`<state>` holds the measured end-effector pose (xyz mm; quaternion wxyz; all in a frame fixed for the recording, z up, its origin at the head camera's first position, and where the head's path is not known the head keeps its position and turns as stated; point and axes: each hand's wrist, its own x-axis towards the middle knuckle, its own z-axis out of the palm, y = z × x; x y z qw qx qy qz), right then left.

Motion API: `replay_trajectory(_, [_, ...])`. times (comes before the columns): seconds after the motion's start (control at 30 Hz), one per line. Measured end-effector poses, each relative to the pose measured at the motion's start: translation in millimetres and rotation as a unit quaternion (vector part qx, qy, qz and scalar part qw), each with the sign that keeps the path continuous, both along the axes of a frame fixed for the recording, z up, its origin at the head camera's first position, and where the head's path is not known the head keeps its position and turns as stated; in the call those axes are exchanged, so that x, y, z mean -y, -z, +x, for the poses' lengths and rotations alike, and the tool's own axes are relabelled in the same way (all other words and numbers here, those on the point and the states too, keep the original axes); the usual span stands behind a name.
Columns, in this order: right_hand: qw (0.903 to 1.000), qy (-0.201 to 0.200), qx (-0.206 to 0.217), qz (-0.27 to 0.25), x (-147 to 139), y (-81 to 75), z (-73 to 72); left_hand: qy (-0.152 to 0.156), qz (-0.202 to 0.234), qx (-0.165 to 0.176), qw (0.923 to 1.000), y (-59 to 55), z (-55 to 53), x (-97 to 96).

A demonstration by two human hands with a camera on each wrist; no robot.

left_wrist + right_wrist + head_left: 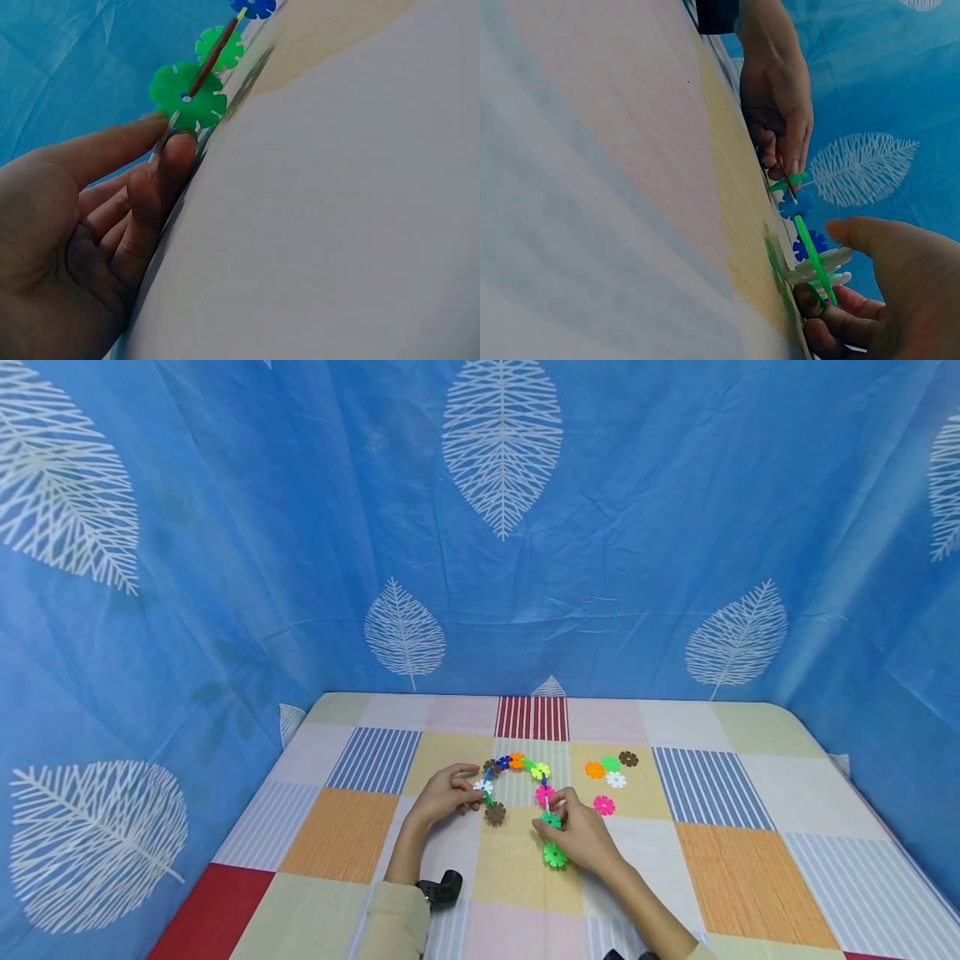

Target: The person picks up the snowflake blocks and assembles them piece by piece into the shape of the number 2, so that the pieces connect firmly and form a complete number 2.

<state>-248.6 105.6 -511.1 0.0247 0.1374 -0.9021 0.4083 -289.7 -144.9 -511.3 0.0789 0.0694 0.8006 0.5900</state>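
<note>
A chain of flower-shaped plastic discs [517, 762] in several colours forms an arch on the cloth. My left hand [448, 795] is at the arch's left side, pinching a white disc [483, 787] between thumb and fingertip. In the left wrist view that disc is edge-on beside a green disc [187, 94]. A brown disc [495, 813] ends this side. My right hand [583, 833] curls its thumb and fingers around a green disc [551, 820] on the right side, below a pink disc [544, 795]. Another green disc [555, 856] ends that side. Fingers partly hide the discs in the right wrist view.
Loose discs lie right of the arch: orange [595, 770], green [611, 763], brown [628, 759], white [616, 780] and pink [603, 806]. A patchwork cloth [723, 868] covers the table. Blue leaf-print curtains [600, 527] stand behind and at both sides.
</note>
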Motion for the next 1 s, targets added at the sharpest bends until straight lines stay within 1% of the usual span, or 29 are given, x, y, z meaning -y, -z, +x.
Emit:
replay_trajectory(0.07, [0.9997, -0.005, 0.011, -0.021, 0, 0.6, 1.1, -0.01, 0.002, -0.006, 0.9999, 0.9, 0.6, -1.3])
replay_trajectory(0.13, [0.9984, -0.018, 0.026, -0.046, 0, 1.3, 1.7, -0.026, 0.016, -0.012, 0.9995, 1.5, 1.3, -3.6])
replay_trajectory(0.2, [0.9957, -0.044, 0.041, -0.071, 0, 2.0, 2.5, -0.045, 0.042, -0.015, 0.998, 2.2, 1.4, -6.3])
replay_trajectory(0.3, [0.9889, -0.101, 0.056, -0.093, 1, 2.4, 3.9, -0.066, 0.092, -0.016, 0.9934, 3.4, 1.2, -9.8])
replay_trajectory(0.4, [0.9817, -0.144, 0.058, -0.11, 1, 3.5, 5.5, -0.069, 0.115, -0.017, 0.9909, 5.1, 1.0, -11.5])
replay_trajectory(0.47, [0.9793, -0.15, 0.058, -0.124, 0, 5.0, 5.4, -0.064, 0.112, -0.018, 0.9915, 6.4, 1.4, -12.1])
replay_trajectory(0.53, [0.9814, -0.139, 0.053, -0.121, -1, 6.0, 4.6, -0.058, 0.106, -0.018, 0.9925, 7.5, 2.1, -12.4])
replay_trajectory(0.63, [0.9864, -0.109, 0.05, -0.113, -5, 5.1, 1.2, -0.058, 0.094, -0.016, 0.9938, 8.9, 2.9, -13.1])
replay_trajectory(0.7, [0.991, -0.075, 0.043, -0.102, -12, 3.4, -3.1, -0.062, 0.081, -0.012, 0.9947, 8.3, 3.2, -13.5])
replay_trajectory(0.77, [0.9955, -0.028, 0.028, -0.086, -23, 0.9, -8.9, -0.067, 0.069, 0.0, 0.9954, 5.6, 3.0, -13.5])
replay_trajectory(0.83, [0.9979, 0.02, 0.005, -0.062, -37, -1.8, -15.8, -0.083, 0.069, 0.018, 0.994, 0.7, 2.8, -11.8])
replay_trajectory(0.9, [0.9977, 0.058, -0.019, -0.029, -54, -4.4, -23.3, -0.111, 0.064, 0.034, 0.9911, -6.9, 2.7, -8.8])
replay_trajectory(0.93, [0.9974, 0.067, -0.024, -0.014, -62, -5.0, -26.7, -0.127, 0.062, 0.037, 0.9893, -10.8, 2.9, -6.6])
replay_trajectory(1.0, [0.9978, 0.062, -0.021, 0.005, -78, -4.7, -31.5, -0.156, 0.05, 0.038, 0.9857, -18.3, 4.2, -2.2])
